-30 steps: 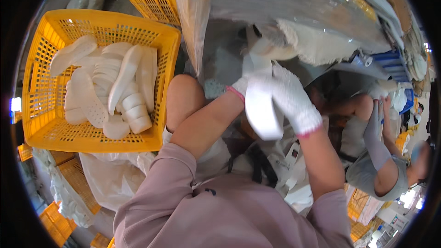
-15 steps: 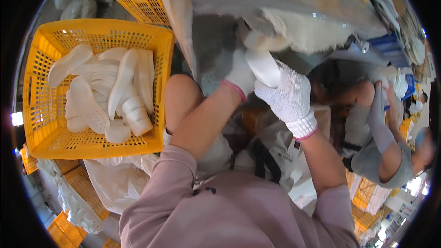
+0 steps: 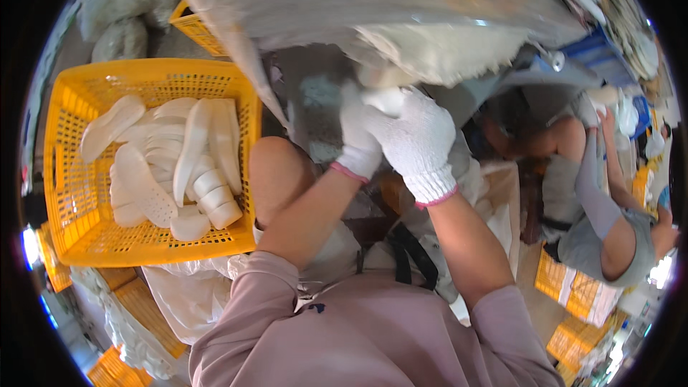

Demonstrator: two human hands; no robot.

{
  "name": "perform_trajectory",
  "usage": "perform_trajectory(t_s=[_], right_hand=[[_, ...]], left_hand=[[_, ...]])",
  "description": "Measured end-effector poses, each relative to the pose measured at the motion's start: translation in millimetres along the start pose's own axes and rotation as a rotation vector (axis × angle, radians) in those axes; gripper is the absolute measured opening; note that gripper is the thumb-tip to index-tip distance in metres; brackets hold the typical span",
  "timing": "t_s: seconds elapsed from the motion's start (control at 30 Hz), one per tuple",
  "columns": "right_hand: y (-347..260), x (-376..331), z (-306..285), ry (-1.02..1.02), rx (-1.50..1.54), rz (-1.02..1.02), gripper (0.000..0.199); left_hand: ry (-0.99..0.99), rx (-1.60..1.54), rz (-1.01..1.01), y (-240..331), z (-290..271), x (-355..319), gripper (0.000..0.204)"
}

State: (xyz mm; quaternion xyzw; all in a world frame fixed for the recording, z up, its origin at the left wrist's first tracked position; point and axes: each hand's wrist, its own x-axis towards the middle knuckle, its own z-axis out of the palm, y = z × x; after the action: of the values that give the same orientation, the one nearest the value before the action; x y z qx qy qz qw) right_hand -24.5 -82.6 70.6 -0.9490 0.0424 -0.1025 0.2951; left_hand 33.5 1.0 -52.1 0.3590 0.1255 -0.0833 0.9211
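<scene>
Both hands wear white knit gloves and meet at the centre of the view. The right hand (image 3: pixel 419 140) is curled over a white insole (image 3: pixel 383 98), of which only the far end shows above the knuckles; the left hand (image 3: pixel 358 140) is closed against the same piece from the left, its fingers mostly hidden behind the right glove. Directly beyond them lies a large clear plastic bag (image 3: pixel 401 7) of pale material, its near edge touching the gloves, leaving little room on the far side. To the left, the yellow crate (image 3: pixel 150 244) holds stacked white insoles (image 3: pixel 193 150); its right rim sits just beside the bare knee (image 3: pixel 276 172). A second person (image 3: pixel 609 208) crouches at far right, partly cut off by the rim.
</scene>
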Motion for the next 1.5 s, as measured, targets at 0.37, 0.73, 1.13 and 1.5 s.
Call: perform_trajectory(t_s=[0.37, 0.73, 1.13, 1.5], right_hand=[[42.5, -36.4, -17.5, -0.011, 0.231, -0.264, 0.055], [-27.7, -78.0, -66.5, -0.352, 0.006, 0.035, 0.041], [-10.0, -1.1, -51.2, -0.387, -0.277, -0.288, 0.021], [-30.7, -17.2, -74.7, -0.404, -0.362, -0.244, 0.028]], left_hand=[[-0.485, -0.413, -0.431, 4.7, 3.5, -9.7, 0.066], [-0.291, -0.544, -0.56, -6.5, -9.8, -21.2, 0.07], [-0.226, -1.376, -0.73, -19.7, 10.5, 36.9, 0.086], [-0.772, -0.821, -0.589, -16.7, 13.0, -3.5, 0.102]])
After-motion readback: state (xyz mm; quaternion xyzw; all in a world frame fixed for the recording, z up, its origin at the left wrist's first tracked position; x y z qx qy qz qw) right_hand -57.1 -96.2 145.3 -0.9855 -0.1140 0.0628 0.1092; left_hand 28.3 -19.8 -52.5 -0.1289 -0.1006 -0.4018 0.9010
